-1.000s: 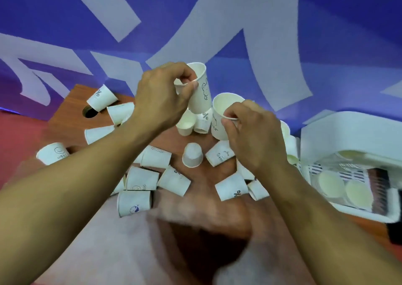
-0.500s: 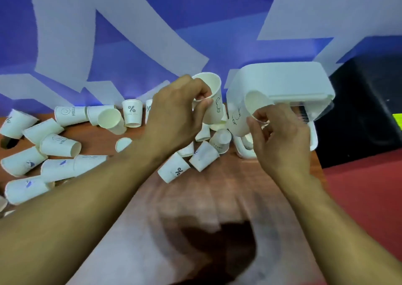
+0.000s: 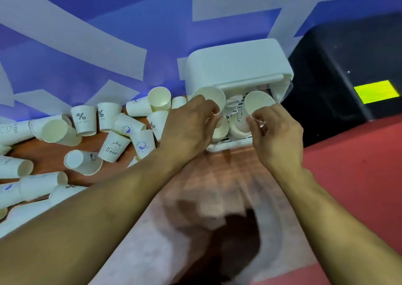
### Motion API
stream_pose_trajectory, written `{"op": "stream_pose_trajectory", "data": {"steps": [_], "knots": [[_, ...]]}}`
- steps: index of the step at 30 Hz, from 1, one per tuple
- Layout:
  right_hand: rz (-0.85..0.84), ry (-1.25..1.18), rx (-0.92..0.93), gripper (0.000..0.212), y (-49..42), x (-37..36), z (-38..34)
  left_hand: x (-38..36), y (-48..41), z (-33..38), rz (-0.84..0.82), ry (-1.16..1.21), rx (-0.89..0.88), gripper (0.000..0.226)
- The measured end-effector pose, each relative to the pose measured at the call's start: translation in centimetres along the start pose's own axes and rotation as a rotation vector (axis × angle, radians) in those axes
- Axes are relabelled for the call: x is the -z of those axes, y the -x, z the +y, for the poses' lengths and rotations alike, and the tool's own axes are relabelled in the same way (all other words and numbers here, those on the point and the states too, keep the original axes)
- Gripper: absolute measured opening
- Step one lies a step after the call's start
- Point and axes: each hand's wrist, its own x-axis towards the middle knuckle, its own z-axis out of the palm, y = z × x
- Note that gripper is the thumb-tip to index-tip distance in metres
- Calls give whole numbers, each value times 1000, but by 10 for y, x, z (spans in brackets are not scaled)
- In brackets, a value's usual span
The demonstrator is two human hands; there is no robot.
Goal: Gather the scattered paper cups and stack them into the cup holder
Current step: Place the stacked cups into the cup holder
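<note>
A white cup holder [image 3: 237, 67] with a raised lid stands at the table's right end. My left hand [image 3: 187, 123] pinches a white paper cup [image 3: 214, 96] by its rim at the holder's left side. My right hand [image 3: 276, 130] pinches a second paper cup [image 3: 257, 103] by its rim over the holder's right side. Below both cups, other cups [image 3: 237, 128] sit inside the holder. Several printed paper cups [image 3: 113, 146] lie scattered on the brown table [image 3: 43, 152] to the left.
A black box [image 3: 348, 71] with a yellow label stands right of the holder. Red floor [image 3: 359, 171] runs past the table's right edge. A blue and white wall [image 3: 97, 34] backs the table.
The view swung right, from the cup pile to the holder. Both hands carried their cups over to the holder's opening and now hold them above the cups inside.
</note>
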Motion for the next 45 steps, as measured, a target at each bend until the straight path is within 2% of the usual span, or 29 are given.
{"op": "stream_pose_trajectory", "data": {"steps": [11, 21, 28, 42, 45], "knots": [[-86, -4, -5, 11, 6, -38, 36, -55, 2, -12, -101, -91, -124, 15], [-139, 18, 27, 11, 8, -58, 46, -58, 10, -19, -89, -208, -183, 12], [-165, 5, 9, 9, 11, -64, 45, -57, 11, -17, -84, -189, -231, 12], [-218, -6, -6, 11, 13, -72, 48, -81, 14, -33, -186, -167, -115, 25], [-238, 5, -14, 12, 15, -75, 51, -85, 13, -36, -223, -162, -102, 21]]}}
